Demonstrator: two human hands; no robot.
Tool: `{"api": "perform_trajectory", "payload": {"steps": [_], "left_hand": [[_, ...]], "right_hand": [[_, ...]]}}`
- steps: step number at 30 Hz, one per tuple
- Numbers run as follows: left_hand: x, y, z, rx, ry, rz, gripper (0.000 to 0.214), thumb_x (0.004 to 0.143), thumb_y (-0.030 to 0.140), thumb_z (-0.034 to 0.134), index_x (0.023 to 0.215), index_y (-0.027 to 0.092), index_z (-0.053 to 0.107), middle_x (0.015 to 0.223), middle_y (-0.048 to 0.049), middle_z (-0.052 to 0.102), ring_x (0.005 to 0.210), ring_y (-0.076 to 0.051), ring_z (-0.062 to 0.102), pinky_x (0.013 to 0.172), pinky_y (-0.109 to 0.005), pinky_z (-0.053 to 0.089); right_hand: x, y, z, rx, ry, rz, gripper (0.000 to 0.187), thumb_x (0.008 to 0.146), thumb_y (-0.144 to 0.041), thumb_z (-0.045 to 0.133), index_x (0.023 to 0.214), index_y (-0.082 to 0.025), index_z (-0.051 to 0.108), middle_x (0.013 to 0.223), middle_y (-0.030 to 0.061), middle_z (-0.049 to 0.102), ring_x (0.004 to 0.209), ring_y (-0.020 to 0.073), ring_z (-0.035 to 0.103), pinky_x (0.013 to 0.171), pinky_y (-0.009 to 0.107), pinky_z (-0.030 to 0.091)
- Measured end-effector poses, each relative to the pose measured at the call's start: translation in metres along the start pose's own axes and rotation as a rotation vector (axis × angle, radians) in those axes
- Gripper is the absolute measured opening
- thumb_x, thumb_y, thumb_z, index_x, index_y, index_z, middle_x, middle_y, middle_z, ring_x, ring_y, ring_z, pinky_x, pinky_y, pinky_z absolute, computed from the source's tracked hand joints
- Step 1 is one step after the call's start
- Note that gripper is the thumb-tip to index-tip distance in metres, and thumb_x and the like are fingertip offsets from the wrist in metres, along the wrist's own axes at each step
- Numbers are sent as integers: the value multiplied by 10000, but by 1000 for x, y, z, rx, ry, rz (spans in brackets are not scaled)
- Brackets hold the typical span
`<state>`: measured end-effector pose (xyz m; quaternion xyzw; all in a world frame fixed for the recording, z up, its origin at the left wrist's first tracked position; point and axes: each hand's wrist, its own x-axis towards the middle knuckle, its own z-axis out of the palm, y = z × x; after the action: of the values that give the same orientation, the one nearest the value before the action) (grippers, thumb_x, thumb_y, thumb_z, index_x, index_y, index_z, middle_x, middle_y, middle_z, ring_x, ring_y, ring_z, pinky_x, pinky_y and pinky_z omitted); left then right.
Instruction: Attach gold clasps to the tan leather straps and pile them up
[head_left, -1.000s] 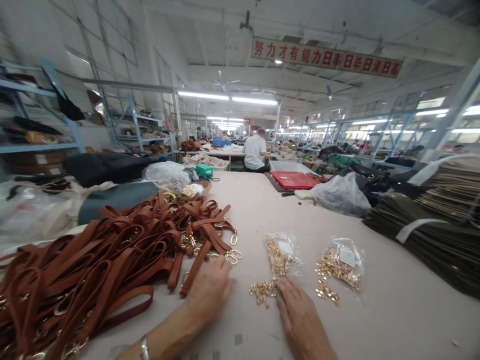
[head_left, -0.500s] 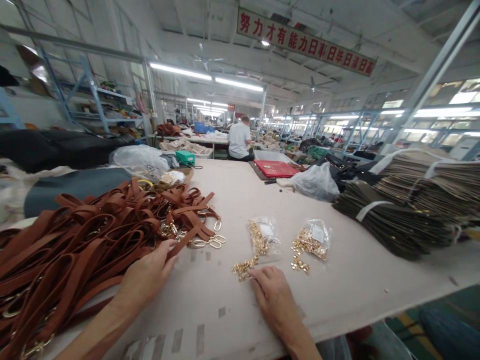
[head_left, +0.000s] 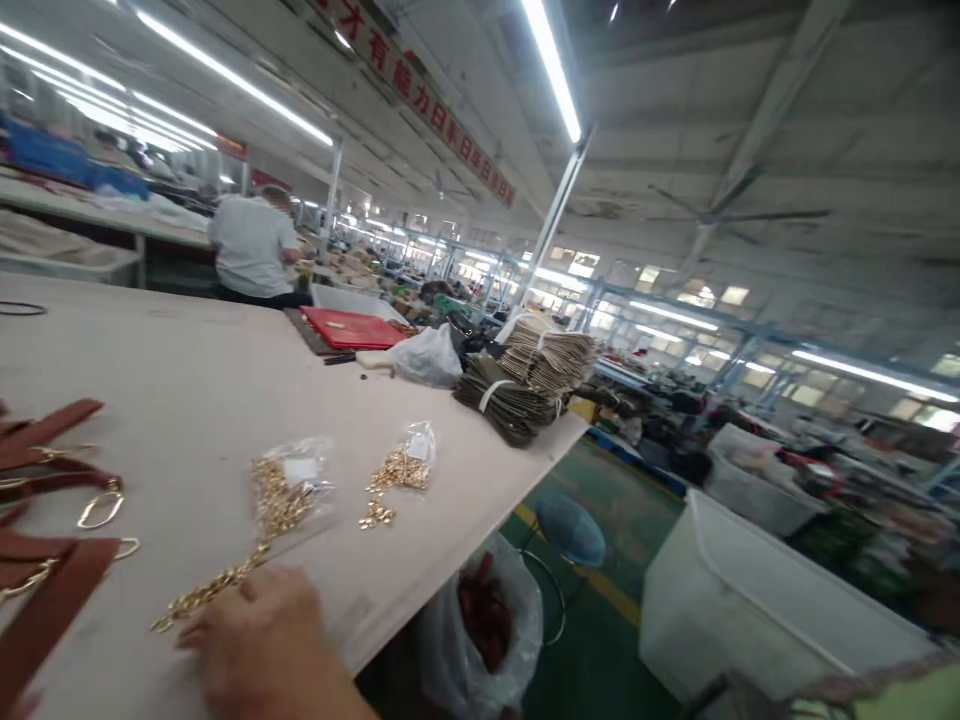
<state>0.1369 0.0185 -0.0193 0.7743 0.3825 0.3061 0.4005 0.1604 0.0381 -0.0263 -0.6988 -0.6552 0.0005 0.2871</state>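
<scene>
Pale desk runs bare to its right edge, floor beyond. My right hand lies flat, fingers released, touching spilled gold clasps by their bag. My view has swung right; my left hand left sight. Brown straps crowd left; farther, stacked paper bags.

One head-worn view, tilted and turned rightward, looks across the pale bench corner into the hall.
</scene>
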Motion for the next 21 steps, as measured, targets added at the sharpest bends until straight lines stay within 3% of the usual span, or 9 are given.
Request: {"api": "perform_trajectory", "payload": {"steps": [2, 5, 6, 9, 12, 15, 17, 21], "left_hand": [[-12, 0, 0, -108, -16, -112, 665, 943, 163, 79, 864, 106, 737, 455, -65, 557, 494, -302, 640, 522, -423, 542], [-40, -24, -40, -284, -91, -246, 332, 910, 256, 418, 918, 133, 726, 590, -40, 622, 413, -199, 574, 414, -299, 483], [-52, -31, -55, -456, -172, -307, 207, 843, 243, 558, 945, 149, 712, 672, -36, 645, 421, -151, 557, 408, -246, 450], [-77, -31, -76, -1072, -423, -453, 297, 716, 196, 733, 1002, 179, 655, 834, -25, 633, 477, -57, 515, 452, -161, 374], [-83, -15, -65, -1230, -522, -511, 365, 701, 238, 766, 1033, 192, 620, 784, 7, 588, 457, -40, 455, 437, -163, 315], [-86, -2, -46, -1190, -664, -510, 428, 666, 208, 761, 1064, 204, 603, 725, 35, 579, 441, -41, 420, 441, -175, 276], [-90, 1, -37, -1141, -755, -464, 463, 633, 209, 775, 1064, 203, 603, 721, 41, 590, 490, -52, 451, 482, -179, 298], [-99, -4, -28, -1024, -852, -417, 513, 570, 281, 853, 1000, 168, 596, 734, 27, 625, 557, -68, 514, 512, -178, 316]], "right_hand": [[-16, -3, -13, 403, 152, 160, 61, 810, -202, 661, 841, -219, 711, 878, 6, 746, 866, 173, 683, 820, 259, 503], [-48, 1, -36, 647, 268, 318, 303, 958, -310, 446, 779, -173, 647, 658, 16, 679, 615, 154, 644, 600, 242, 505], [-58, 7, -42, 719, 272, 346, 328, 971, -347, 425, 795, -168, 636, 661, 25, 679, 610, 158, 642, 584, 246, 507], [-88, 24, -55, 1022, 343, 488, 295, 869, -466, 634, 833, -175, 672, 767, 54, 736, 734, 190, 698, 700, 281, 550], [-119, 24, -68, 1143, 371, 490, 253, 789, -445, 745, 794, -194, 721, 802, 61, 753, 802, 213, 705, 769, 309, 554], [-137, 16, -76, 1127, 266, 466, 275, 791, -469, 736, 793, -194, 755, 725, 60, 735, 623, 180, 670, 614, 282, 552], [-142, 13, -77, 1106, 212, 524, 316, 777, -500, 741, 798, -185, 764, 723, 72, 734, 546, 158, 634, 509, 249, 513], [-147, 15, -81, 1041, 333, 622, 359, 778, -525, 731, 809, -168, 758, 747, 79, 736, 525, 121, 584, 454, 202, 450]]}}
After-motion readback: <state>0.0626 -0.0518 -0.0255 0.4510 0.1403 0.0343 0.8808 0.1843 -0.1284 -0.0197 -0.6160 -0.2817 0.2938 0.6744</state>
